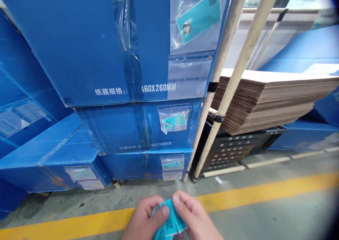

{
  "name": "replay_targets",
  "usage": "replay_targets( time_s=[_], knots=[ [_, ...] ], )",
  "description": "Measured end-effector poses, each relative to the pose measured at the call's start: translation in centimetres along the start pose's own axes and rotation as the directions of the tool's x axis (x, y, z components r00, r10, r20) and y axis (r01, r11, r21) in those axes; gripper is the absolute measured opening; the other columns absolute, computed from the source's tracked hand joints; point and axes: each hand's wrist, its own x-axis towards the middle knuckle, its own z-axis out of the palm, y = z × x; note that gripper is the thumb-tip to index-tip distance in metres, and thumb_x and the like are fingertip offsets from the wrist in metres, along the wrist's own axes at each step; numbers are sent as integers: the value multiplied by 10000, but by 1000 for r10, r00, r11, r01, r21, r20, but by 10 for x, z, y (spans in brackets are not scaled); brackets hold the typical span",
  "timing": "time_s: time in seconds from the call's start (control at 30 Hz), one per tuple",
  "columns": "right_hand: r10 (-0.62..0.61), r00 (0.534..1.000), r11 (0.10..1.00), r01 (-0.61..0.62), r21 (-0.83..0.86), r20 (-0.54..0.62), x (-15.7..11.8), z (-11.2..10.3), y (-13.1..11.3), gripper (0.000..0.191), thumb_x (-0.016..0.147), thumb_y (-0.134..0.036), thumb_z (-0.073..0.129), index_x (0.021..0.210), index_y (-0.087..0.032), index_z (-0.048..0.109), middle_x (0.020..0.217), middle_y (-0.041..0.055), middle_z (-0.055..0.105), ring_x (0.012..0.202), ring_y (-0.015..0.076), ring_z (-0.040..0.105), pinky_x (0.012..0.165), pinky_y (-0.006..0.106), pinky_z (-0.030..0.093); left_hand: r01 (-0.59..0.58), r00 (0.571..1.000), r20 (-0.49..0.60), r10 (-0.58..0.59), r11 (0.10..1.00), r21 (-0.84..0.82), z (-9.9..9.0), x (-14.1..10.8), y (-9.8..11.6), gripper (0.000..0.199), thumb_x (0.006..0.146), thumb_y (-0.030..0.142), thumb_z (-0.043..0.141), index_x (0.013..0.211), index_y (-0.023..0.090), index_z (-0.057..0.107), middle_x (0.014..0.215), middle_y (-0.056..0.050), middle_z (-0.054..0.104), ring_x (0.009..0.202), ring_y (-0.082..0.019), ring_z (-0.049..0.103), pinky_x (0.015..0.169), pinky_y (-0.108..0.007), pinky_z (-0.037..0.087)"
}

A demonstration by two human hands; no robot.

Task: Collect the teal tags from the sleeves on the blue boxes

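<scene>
Pinching teal cards (171, 223) from both sides, left hand (144, 217) and right hand (192, 215) close together above the yellow line (265, 190) on the floor (278, 215), thumbs on top, likely to peel one off, near blue boxes (137, 127).

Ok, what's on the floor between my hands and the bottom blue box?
In the head view, a yellow floor line and bare concrete lie between the hands and the bottom blue box.

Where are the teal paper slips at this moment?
In the head view, the teal slips are at the bottom centre, pinched between the left hand and right hand, above the yellow floor line.
</scene>
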Motion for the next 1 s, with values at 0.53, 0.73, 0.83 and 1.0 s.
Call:
replay_targets(
  time_s=[0.53, 0.73, 0.83, 1.0],
  knots=[
    [-119, 992, 755, 63, -653, -42, -12, -21, -13, 402, 887, -529, 392, 695, -185, 469, 616, -42, 430, 599, 103, 392, 537, 230, 300, 49, 996, 53, -65, 963, 266, 1, 4, 8, 455, 707, 618, 580, 678, 172, 499, 553, 54, 421, 503, -80, 332, 476, -214, 257],
    [-59, 997, 928, 36, -370, -49, -12, -16, 2, 413, 841, -594, 439, 744, -193, 448, 589, -64, 390, 515, 83, 398, 461, 200, 322, 78, 996, 27, -87, 969, 234, 5, 3, 10, 477, 680, 629, 602, 665, 163, 502, 572, 48, 434, 535, -86, 354, 511, -221, 276],
    [31, 999, 990, -33, -138, -16, -12, -11, 8, 461, 782, -645, 494, 773, -184, 463, 583, -65, 402, 474, 73, 389, 428, 192, 323, 90, 996, 13, -93, 979, 181, 6, 1, 10, 493, 652, 645, 621, 682, 166, 509, 585, 44, 461, 546, -91, 375, 523, -222, 292],
    [10, 1000, 988, -14, -157, -27, -18, -3, 4, 491, 774, -643, 509, 719, -156, 518, 602, -41, 415, 535, 74, 363, 481, 194, 294, 92, 994, 52, -98, 989, 114, 2, -3, 4, 497, 609, 623, 681, 736, 162, 547, 584, 55, 463, 535, -82, 382, 526, -214, 287]
  ],
)
